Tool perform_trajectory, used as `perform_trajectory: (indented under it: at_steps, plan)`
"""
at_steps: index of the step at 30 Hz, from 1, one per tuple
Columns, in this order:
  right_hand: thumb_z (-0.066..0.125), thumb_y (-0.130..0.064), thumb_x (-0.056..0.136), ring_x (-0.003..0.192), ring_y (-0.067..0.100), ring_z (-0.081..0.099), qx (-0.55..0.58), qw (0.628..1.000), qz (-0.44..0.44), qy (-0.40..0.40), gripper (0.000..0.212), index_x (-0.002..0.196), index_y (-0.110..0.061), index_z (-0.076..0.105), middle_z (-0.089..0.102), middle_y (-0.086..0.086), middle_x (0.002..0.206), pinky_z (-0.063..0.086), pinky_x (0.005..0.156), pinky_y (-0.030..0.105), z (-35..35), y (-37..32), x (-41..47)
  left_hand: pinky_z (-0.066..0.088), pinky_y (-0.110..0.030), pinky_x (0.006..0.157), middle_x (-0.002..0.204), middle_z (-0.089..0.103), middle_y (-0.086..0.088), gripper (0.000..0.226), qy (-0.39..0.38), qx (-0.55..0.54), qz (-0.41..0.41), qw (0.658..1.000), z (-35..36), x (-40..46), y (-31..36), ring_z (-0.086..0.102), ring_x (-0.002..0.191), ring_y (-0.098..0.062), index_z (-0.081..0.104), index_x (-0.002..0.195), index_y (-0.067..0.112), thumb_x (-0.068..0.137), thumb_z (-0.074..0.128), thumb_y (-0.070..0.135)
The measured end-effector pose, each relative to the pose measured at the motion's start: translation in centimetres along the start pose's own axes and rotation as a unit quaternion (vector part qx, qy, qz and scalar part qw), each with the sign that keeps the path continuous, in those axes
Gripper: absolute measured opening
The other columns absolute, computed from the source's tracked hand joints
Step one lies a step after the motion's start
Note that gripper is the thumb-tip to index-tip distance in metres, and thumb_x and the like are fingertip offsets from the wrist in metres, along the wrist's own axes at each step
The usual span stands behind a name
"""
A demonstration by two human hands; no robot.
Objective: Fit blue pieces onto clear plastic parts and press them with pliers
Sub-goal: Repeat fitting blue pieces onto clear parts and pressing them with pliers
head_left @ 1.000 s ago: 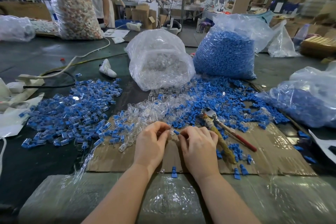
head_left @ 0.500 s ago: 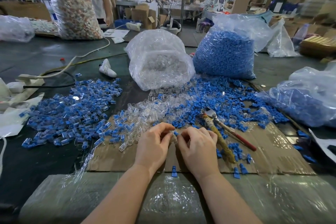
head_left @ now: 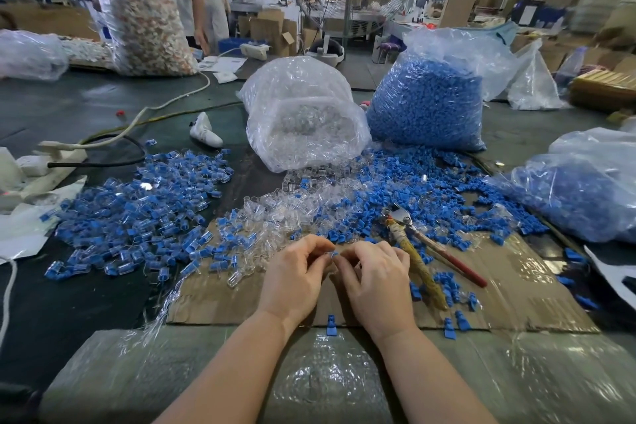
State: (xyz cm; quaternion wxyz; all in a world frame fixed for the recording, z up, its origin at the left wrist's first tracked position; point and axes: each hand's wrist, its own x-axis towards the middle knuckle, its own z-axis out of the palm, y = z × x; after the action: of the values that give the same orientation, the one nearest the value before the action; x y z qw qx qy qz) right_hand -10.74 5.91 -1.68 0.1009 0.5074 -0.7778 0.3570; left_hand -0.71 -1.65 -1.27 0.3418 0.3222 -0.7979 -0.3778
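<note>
Where the two hands meet above the cardboard sheet (head_left: 516,272), the left hand (head_left: 296,280) and right hand (head_left: 377,282) are fingertip to fingertip, both pinched narrow on one small blue piece (head_left: 334,254) held between them. Whether a clear part is already under that piece cannot be told; fingers cover it. Both forearms enter from the near edge, palms down.

Just right of the right hand: pliers (head_left: 418,251), lying flat on the cardboard, untouched, metal head pointing away from the person, one handle wrapped in tan tape, the other w/ red sleeve.

Directly beyond the fingertips: loose clear plastic parts (head_left: 275,210), spread in a band. Beyond and to the right of the hands: loose blue pieces (head_left: 430,189), dense pile reaching the pliers' head. A few single blue pieces lie near the wrists, incl. one between them (head_left: 331,325).

Left of the left hand: pile of assembled units (head_left: 137,213), blue fitted in clear, on the dark table (head_left: 69,303).

Further out, beyond the loose piles: bag of clear parts (head_left: 303,120), mouth open toward the hands; bag of blue pieces (head_left: 430,100) beside it on the right. Far right: a second blue-filled bag (head_left: 585,193). Far left: white power strip (head_left: 44,162) w/ cables.

Near edge, under the forearms: surface covered in plastic wrap (head_left: 327,382).
</note>
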Motion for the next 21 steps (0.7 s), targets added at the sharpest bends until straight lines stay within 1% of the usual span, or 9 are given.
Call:
perform_trajectory:
  at_steps: [2,4,7,10,15,21]
  plan:
    - [0.064,-0.028,0.086,0.075,0.018,0.054,0.011,1.0,-0.001,-0.001,0.012,0.08,-0.018,0.066,0.066,-0.006,0.075,0.024,0.077,0.029,-0.11,0.05,-0.05,0.041,-0.001,0.068,0.082,0.063,0.014,0.02,0.001,-0.021,-0.016,1.0,-0.07,0.05,0.05,0.056,0.08,0.013,0.063,0.094,0.025,0.088,0.06,0.006]
    - [0.066,-0.028,0.084,0.077,0.016,0.053,0.02,1.0,-0.003,-0.002,0.01,0.084,-0.018,0.066,0.065,-0.008,0.078,0.028,0.077,0.03,-0.17,0.08,-0.08,0.041,-0.001,0.068,0.081,0.061,0.014,0.024,-0.001,-0.03,-0.026,0.999,-0.13,0.1,0.04,0.054,0.08,0.012,0.061,0.094,0.029,0.088,0.059,0.005]
    - [0.071,-0.023,0.08,0.079,0.016,0.055,0.027,1.0,-0.011,-0.005,0.014,0.092,-0.019,0.066,0.063,-0.009,0.081,0.033,0.077,0.032,-0.21,0.04,-0.16,0.044,-0.004,0.069,0.083,0.064,0.011,0.021,-0.008,-0.041,-0.041,0.998,-0.19,0.19,-0.01,0.057,0.078,0.006,0.063,0.095,0.027,0.09,0.057,0.008]
    - [0.071,-0.022,0.081,0.084,0.016,0.056,0.022,0.999,-0.017,-0.017,0.017,0.097,-0.023,0.068,0.063,-0.01,0.087,0.036,0.078,0.032,-0.33,0.0,-0.16,0.046,-0.007,0.069,0.083,0.066,0.009,0.019,-0.01,-0.033,-0.043,0.998,-0.23,0.24,-0.06,0.06,0.076,0.0,0.066,0.096,0.025,0.089,0.058,0.009]
    - [0.07,-0.024,0.083,0.085,0.014,0.054,0.018,0.999,-0.023,-0.026,0.014,0.097,-0.025,0.069,0.061,-0.01,0.087,0.035,0.077,0.03,-0.36,0.04,-0.03,0.045,-0.006,0.068,0.082,0.067,0.008,0.018,-0.015,-0.03,-0.036,0.999,-0.22,0.32,-0.03,0.061,0.075,0.001,0.067,0.096,0.022,0.089,0.059,0.008]
    - [0.07,-0.026,0.083,0.084,0.015,0.055,0.013,0.999,-0.03,-0.024,0.013,0.096,-0.024,0.07,0.062,-0.009,0.087,0.032,0.076,0.029,-0.4,0.15,0.01,0.045,-0.005,0.065,0.074,0.067,0.011,0.016,-0.004,-0.038,-0.027,0.999,-0.2,0.28,0.0,0.06,0.07,0.004,0.067,0.089,0.025,0.088,0.061,0.01]
